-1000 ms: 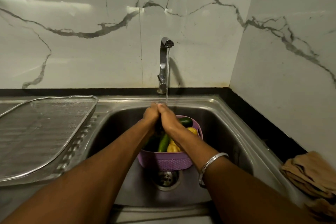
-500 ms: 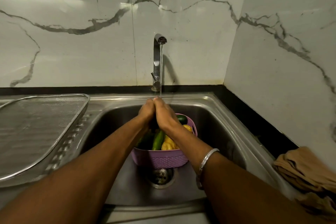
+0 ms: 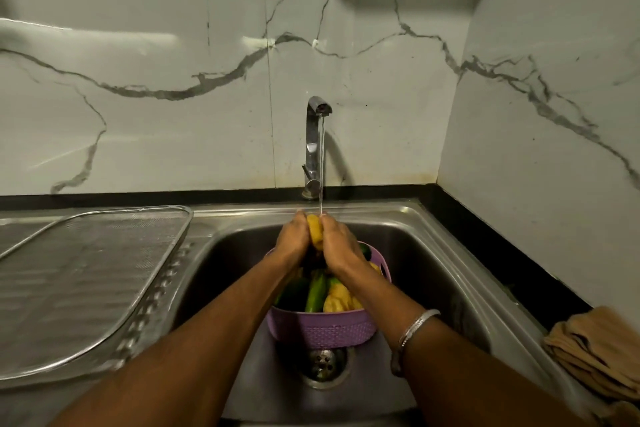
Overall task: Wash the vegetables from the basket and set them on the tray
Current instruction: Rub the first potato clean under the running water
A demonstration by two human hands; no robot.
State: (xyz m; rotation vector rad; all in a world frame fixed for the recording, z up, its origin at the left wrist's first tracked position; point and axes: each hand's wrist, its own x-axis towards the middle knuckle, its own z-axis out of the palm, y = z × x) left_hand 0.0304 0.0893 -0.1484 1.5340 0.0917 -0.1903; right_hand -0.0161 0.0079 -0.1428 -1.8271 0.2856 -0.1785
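Note:
A purple basket [image 3: 329,329] stands in the steel sink [image 3: 433,253] over the drain, holding green and yellow vegetables [image 3: 317,295]. Above it, my left hand [image 3: 292,241] and my right hand [image 3: 337,243] are pressed together around a yellow vegetable [image 3: 315,229], which shows between the fingers under the running stream from the tap [image 3: 317,135]. Most of that vegetable is hidden by the hands. A wire mesh tray [image 3: 86,284] lies on the drainboard to the left with nothing on it.
A tan cloth [image 3: 599,350] lies bunched on the counter at the right. Marble walls close in behind the sink and along the right side. The drain [image 3: 323,362] sits just in front of the basket.
Both hands stayed clasped under the stream above the basket. A yellow vegetable now shows between the fingers, where something dark showed before. The camera view has shifted.

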